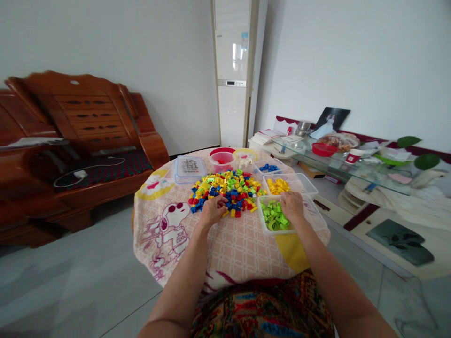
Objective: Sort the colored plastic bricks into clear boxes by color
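A pile of small red, yellow, green and blue bricks [228, 188] lies on a round table under a pink cartoon cloth [229, 244]. My left hand [213, 208] rests at the pile's near edge, fingers curled among the bricks; what it grips is hidden. My right hand [291, 204] hangs over a clear tub of green bricks [272, 217], fingers bent down into it. Behind that tub stand a tub of yellow bricks [278, 185] and one with blue bricks [268, 167]. A round tub holding red bricks [221, 161] sits at the far edge.
A clear lid [189, 168] lies at the table's far left. A wooden sofa [77, 141] fills the left side. A cluttered glass shelf [338, 159] runs along the right wall, and a tall white air conditioner [233, 70] stands in the corner.
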The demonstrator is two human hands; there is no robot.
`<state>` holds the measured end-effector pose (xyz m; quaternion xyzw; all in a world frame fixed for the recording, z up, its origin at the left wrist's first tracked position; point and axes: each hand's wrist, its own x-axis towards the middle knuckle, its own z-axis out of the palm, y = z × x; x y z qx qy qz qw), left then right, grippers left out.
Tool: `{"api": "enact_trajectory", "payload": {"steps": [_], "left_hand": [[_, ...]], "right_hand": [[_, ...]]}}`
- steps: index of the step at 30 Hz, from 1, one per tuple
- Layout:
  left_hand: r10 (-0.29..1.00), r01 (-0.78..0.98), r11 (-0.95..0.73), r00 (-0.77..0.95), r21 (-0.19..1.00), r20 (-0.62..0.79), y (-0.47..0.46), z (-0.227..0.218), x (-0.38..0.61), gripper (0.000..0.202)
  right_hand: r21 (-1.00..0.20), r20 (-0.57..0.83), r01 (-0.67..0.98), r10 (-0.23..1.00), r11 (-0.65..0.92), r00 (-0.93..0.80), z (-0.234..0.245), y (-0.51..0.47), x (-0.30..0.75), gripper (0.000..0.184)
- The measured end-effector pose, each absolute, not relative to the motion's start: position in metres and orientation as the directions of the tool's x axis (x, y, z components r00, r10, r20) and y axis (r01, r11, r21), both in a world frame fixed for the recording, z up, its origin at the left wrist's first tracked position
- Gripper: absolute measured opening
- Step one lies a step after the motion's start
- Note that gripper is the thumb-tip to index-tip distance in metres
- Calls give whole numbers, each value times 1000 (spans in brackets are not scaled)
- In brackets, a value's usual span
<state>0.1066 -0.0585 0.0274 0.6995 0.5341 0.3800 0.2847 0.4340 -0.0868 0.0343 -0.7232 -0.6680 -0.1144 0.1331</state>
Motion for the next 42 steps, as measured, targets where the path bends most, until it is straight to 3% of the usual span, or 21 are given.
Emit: {"api": "enact_trajectory", "payload": {"steps": [6, 12, 21, 26, 31, 36, 39, 42], "left_hand": [[986, 307, -166, 46, 937, 160, -58, 28, 105, 26], [982, 178, -170, 115, 969, 151, -57, 31, 112, 28], [828, 109, -480, 383, 870, 409, -26, 57, 203, 29], [738, -21, -532, 478, 847, 476, -12, 57, 250, 53], [823, 119, -500, 374, 858, 428, -21, 42, 211, 51], [967, 313, -249, 129, 916, 219, -36, 38, 134, 24], [981, 450, -193, 63, 872, 185, -45, 38, 104, 14], [972, 591, -234, 130, 772, 195, -57, 37, 97, 10]], "right_hand": [[-33, 332, 996, 940, -77, 84, 35, -87, 434, 27], [-28, 327, 997, 942, -78, 83, 36, -87, 433, 27], [-29, 332, 997, 941, -67, 73, 36, -86, 434, 29], [-35, 332, 996, 939, -78, 85, 35, -86, 435, 30], [-33, 337, 997, 939, -67, 74, 34, -86, 435, 27], [-23, 323, 997, 944, -69, 73, 35, -85, 435, 25], [-20, 319, 997, 944, -78, 80, 35, -86, 435, 26], [-15, 331, 997, 941, -76, 76, 34, -86, 435, 26]]}}
